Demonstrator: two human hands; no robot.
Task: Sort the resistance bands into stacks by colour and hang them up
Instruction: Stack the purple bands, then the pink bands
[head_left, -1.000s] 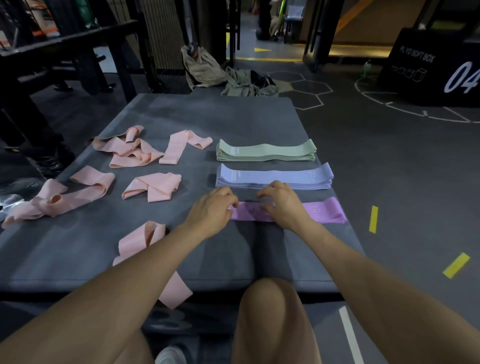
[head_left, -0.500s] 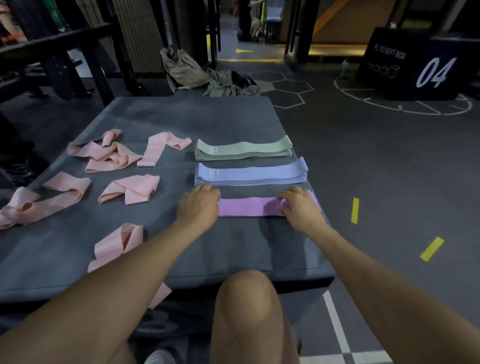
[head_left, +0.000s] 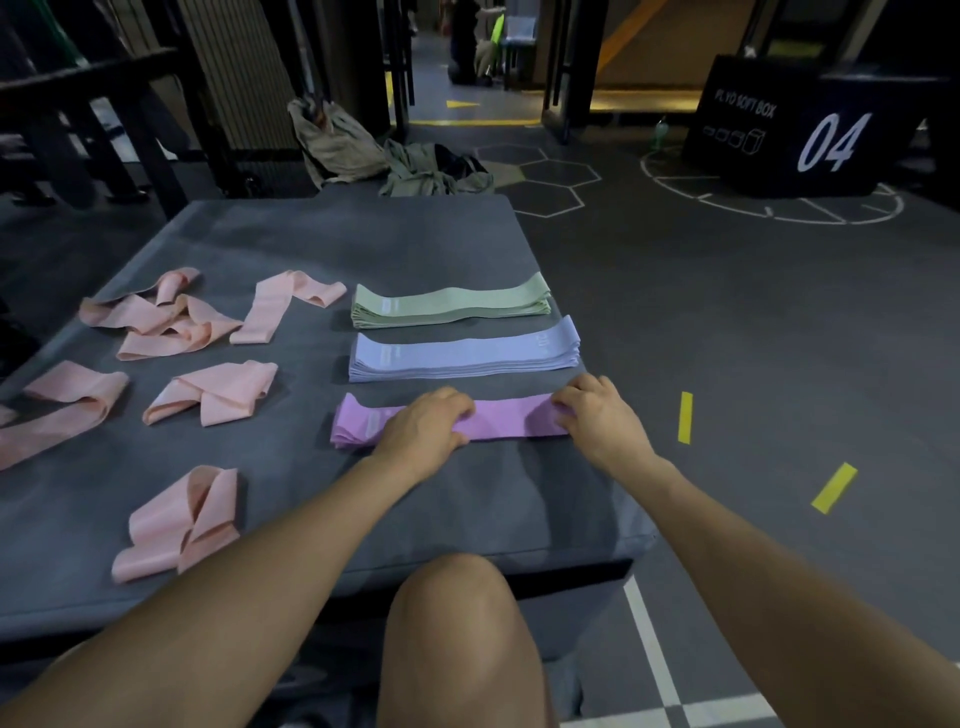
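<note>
Three flat stacks of bands lie on the grey mat (head_left: 311, 239): green (head_left: 450, 307) at the back, lavender (head_left: 463, 353) in the middle, purple (head_left: 511, 422) nearest me. My left hand (head_left: 423, 431) lies across the middle of the purple stack, fingers curled over its far edge and thumb at its near edge. The stack's right end is held by the bent fingers of my right hand (head_left: 597, 415). Several loose pink bands (head_left: 156, 322) lie crumpled on the mat's left half, one (head_left: 179, 525) near the front edge.
My bare knee (head_left: 457, 623) is just below the mat's front edge. Bags and clothes (head_left: 395, 156) lie on the floor behind the mat. A black plyo box marked 04 (head_left: 810, 135) stands at the far right. Yellow tape strips (head_left: 684, 417) mark the floor.
My hands spread from the middle of the purple stack out to its ends. Since then my left hand has slid back to the middle. My right hand stays at the right end.
</note>
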